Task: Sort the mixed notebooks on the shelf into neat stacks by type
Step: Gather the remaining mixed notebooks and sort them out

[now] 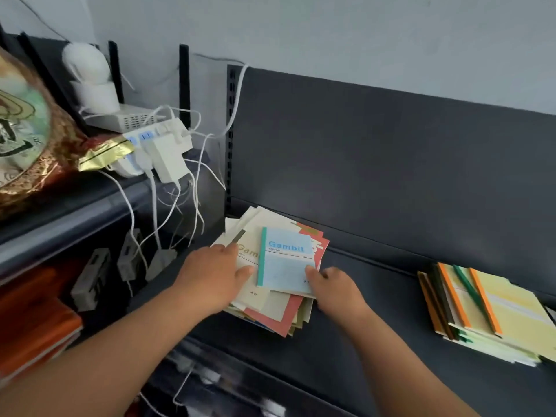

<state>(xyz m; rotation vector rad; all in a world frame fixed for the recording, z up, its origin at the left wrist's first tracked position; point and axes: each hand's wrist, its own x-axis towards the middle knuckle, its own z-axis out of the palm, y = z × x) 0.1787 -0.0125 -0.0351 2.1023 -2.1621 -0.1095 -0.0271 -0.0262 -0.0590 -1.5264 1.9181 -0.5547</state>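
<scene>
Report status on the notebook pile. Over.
Left hand flat on the mixed pile. Right hand pinching the blue notebook on top. Nothing in the way.

On my feed I see two forearms, bare from the lower edge of the picture up to the wrists. The left hand [215,275] and right hand [337,285] are bare too, with short, rounded fingers; the nails are too blurred to make out.
</scene>
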